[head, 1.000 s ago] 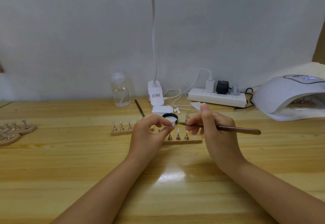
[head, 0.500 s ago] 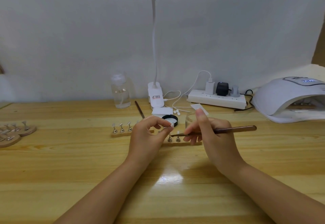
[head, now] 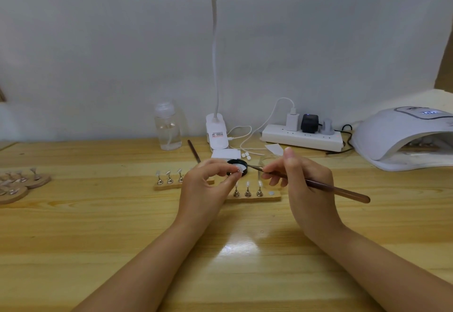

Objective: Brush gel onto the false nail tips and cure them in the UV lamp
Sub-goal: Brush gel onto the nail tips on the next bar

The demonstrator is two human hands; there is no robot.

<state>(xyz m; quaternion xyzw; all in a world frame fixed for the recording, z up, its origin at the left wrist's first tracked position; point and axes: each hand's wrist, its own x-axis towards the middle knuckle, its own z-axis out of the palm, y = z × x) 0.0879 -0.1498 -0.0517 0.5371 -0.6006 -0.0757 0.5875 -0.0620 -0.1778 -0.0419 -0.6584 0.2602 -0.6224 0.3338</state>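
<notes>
My left hand (head: 204, 184) pinches a small nail tip on its holder (head: 239, 170) between thumb and fingers, lifted above the table. My right hand (head: 304, 181) holds a brown gel brush (head: 328, 187), its tip pointing left toward the black gel jar (head: 236, 163) just behind the held tip. Below the hands lies a wooden strip (head: 255, 197) carrying three nail tips on metal stands. A second wooden strip (head: 169, 184) with more tips sits to the left, partly hidden by my left hand. The white UV lamp (head: 402, 137) stands at the far right with a strip inside.
A desk lamp base (head: 217, 131), clear bottle (head: 168, 130), spare brush (head: 194, 151), small glass cup (head: 266, 161) and power strip (head: 301, 137) with cables line the back. Round wooden stands (head: 17, 184) with tips sit at the left edge.
My right hand has swung the brush so its tip rose from beside the held nail tip toward the gel jar and the handle dropped lower right. My left hand stayed nearly still.
</notes>
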